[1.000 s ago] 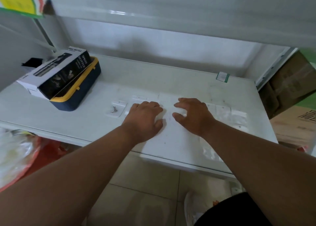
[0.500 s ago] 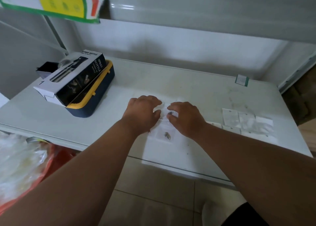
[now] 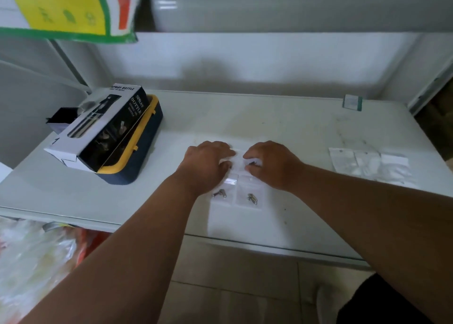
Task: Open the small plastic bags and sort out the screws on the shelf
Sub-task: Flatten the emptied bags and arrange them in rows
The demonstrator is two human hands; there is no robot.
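Both hands down on the white shelf (image 3: 282, 118), palms down, side by side mid-shelf. Left hand (image 3: 208, 163) has its fingers curled onto the top edge of a small clear bag (image 3: 221, 191); right hand (image 3: 272, 164) the same on the neighbouring bag (image 3: 250, 193). Grip looks like a pinch at the bags' tops, but fingertips are tucked under, so exact hold is unclear. Each bag lies flat just below the hands with screws (image 3: 220, 193) showing inside (second set (image 3: 252, 198) in the right bag). More small bags (image 3: 367, 163) lie flat well apart to the right. Spray bottle box (image 3: 103, 130) rests tilted on a blue-yellow case (image 3: 137, 162) at far left.
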